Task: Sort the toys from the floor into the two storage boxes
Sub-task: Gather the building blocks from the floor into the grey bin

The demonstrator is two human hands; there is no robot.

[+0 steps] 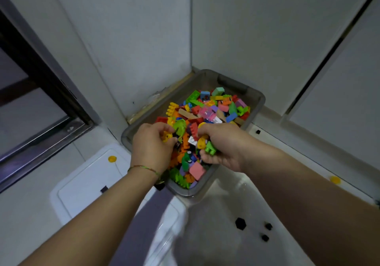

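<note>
Bricks [205, 109] fill the grey box [205, 79] in the corner. Left grip [152, 144] pinches a yellow piece [167, 137]; right grip [222, 146] cups several. Best release low over the pile, so none bounce out.

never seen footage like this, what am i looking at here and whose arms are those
No machine here: it is one picture from a camera worn on a person's head, looking down, so the arms are the wearer's own. Both hands reach into a grey storage box full of colourful building blocks. The left hand pinches a yellow piece; the right hand grips a green block with a few others. On the floor beside it lie a white lid and small black pieces.
</note>
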